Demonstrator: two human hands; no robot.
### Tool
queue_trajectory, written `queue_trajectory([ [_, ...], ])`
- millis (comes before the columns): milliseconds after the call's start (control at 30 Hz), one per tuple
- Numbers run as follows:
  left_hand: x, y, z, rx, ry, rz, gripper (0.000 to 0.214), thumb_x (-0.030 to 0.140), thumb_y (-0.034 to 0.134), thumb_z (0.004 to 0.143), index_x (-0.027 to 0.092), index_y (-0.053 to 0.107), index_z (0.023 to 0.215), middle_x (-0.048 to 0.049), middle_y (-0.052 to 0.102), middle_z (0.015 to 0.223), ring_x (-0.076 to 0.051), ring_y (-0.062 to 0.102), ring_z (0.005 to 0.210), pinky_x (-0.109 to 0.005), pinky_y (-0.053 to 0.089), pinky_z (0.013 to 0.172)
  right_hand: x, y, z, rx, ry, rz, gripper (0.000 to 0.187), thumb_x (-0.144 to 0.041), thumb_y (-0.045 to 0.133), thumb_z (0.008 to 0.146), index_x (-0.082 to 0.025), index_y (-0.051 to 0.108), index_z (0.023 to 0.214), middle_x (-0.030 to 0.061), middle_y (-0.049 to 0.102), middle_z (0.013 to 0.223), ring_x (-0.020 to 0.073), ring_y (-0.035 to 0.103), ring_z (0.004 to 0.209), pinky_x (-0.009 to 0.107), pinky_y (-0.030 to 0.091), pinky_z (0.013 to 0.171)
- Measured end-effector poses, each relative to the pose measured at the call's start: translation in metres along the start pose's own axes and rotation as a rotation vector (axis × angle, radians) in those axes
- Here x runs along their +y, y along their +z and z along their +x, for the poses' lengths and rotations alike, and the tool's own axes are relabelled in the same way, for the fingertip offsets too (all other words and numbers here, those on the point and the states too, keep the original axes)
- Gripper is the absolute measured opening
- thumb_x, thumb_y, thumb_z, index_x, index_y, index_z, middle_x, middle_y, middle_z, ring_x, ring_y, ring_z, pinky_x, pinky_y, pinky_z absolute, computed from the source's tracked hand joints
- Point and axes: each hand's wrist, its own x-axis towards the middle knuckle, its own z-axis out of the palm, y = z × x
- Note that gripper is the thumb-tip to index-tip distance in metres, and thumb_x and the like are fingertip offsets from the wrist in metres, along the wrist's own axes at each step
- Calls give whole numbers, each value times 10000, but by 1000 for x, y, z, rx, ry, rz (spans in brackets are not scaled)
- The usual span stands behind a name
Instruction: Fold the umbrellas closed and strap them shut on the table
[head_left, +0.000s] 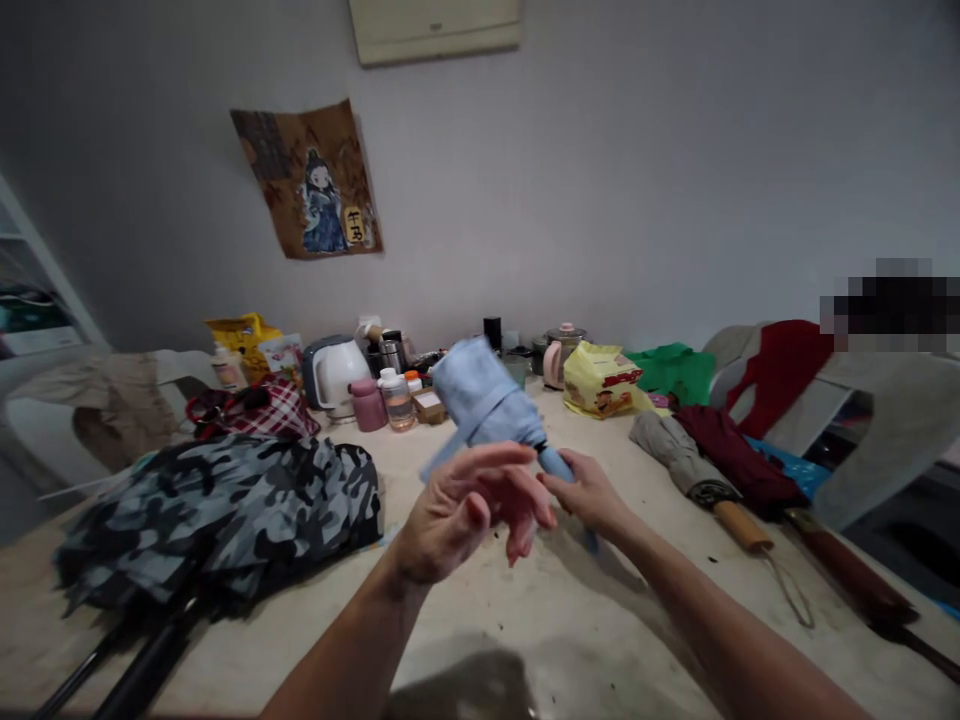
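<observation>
A light blue folding umbrella, its canopy rolled up with a strap round it, is raised over the middle of the table. My right hand grips its blue handle. In front of the umbrella my left hand is held with curved fingers apart, and nothing shows in them. Whether its fingertips touch the umbrella I cannot tell. Left of my hands lies a loosely gathered grey camouflage umbrella with black handles at its near end. To the right lie a grey umbrella with a wooden handle and a dark red umbrella.
Along the back of the table stand a white kettle, a pink jar, a clear bottle and a yellow bag. Chairs flank both sides. Behind the right chair part of a person's head shows, blurred out.
</observation>
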Motion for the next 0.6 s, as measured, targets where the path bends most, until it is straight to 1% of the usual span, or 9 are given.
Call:
queue_trajectory([
  [67, 0, 0, -2, 53, 18, -30, 430, 511, 724, 778, 227, 706, 1101, -60, 696, 757, -110, 568, 525, -213, 415, 476, -5, -7, 1, 13, 99, 354, 239, -433, 518, 764, -210, 431, 746, -56, 447, 538, 97, 396, 439, 230, 337, 456],
  [133, -6, -7, -6, 179, -13, -7, 347, 491, 720, 793, 175, 749, 932, -50, 663, 668, -85, 533, 520, -189, 384, 478, -10, -17, 0, 93, 101, 380, 264, -447, 538, 739, -216, 414, 712, -66, 428, 480, 85, 377, 392, 225, 323, 422],
  [200, -15, -15, -10, 246, -115, 60, 358, 490, 716, 798, 134, 745, 808, -49, 634, 616, -79, 513, 521, -189, 371, 483, -15, -25, 0, 137, 55, 344, 250, -388, 609, 690, -205, 440, 682, -64, 440, 446, 76, 387, 376, 213, 311, 406],
  [300, -25, -21, -19, 256, -286, 176, 396, 506, 740, 767, 111, 732, 790, -54, 634, 619, -81, 502, 520, -204, 372, 498, -28, -30, 2, 135, 43, 576, 256, -358, 659, 636, -189, 484, 717, -74, 447, 478, 57, 380, 377, 191, 286, 379],
  [367, -27, -21, -25, 259, -349, 222, 424, 525, 748, 748, 105, 722, 801, -53, 636, 624, -79, 487, 510, -214, 366, 502, -41, -29, 4, 199, 96, 729, 281, -371, 668, 613, -192, 465, 688, -77, 432, 487, 49, 369, 373, 183, 275, 355],
  [400, -27, -20, -27, 257, -368, 235, 440, 539, 744, 745, 103, 717, 798, -52, 633, 622, -80, 482, 505, -218, 362, 500, -47, -29, 5, 211, 123, 733, 287, -368, 673, 606, -193, 452, 658, -74, 429, 480, 48, 371, 369, 181, 279, 346],
  [433, -27, -19, -29, 249, -384, 247, 455, 551, 738, 744, 100, 714, 795, -52, 631, 620, -81, 481, 504, -222, 361, 500, -54, -30, 5, 180, 134, 710, 288, -358, 680, 608, -192, 446, 637, -68, 438, 480, 46, 373, 368, 179, 286, 340],
  [533, -23, -14, -28, 260, -394, 261, 490, 575, 750, 714, 93, 714, 793, -52, 630, 624, -83, 489, 504, -225, 360, 501, -73, -32, 3, -40, 108, 642, 279, -327, 709, 608, -171, 480, 639, -49, 489, 504, 35, 378, 365, 162, 286, 328],
  [600, -20, -9, -21, 320, -369, 230, 507, 569, 779, 680, 90, 719, 834, -56, 646, 663, -84, 512, 519, -222, 368, 510, -86, -31, 4, -34, 106, 670, 278, -316, 707, 602, -174, 470, 637, -53, 490, 494, 30, 377, 359, 148, 272, 324],
])
